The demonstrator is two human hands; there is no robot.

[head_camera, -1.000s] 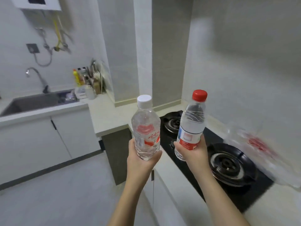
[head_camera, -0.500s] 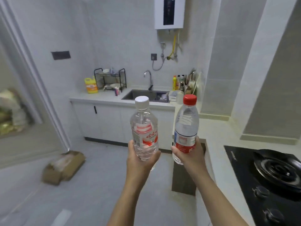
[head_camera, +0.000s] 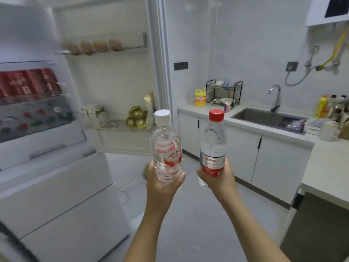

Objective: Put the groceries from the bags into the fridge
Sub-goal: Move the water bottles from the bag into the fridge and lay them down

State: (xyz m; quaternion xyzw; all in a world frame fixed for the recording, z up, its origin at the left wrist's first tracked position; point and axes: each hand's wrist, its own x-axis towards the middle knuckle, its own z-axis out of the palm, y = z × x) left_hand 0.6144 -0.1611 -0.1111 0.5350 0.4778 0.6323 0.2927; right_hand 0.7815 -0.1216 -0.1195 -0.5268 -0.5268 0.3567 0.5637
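While the left hand (head_camera: 162, 186) is closed round a white-capped clear plastic water bottle (head_camera: 166, 148) and the right hand (head_camera: 219, 178) round a red-capped clear plastic bottle (head_camera: 212, 140), both are held upright, apparently for shelving in the open white fridge (head_camera: 56, 186) at left.

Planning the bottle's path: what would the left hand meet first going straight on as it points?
The left hand would probably meet the fridge door's lower shelf, by the gold packets; depth is unclear.

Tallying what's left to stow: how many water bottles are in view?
2. The white-capped bottle is in the left hand, the red-capped bottle in the right hand. More may be hidden elsewhere.
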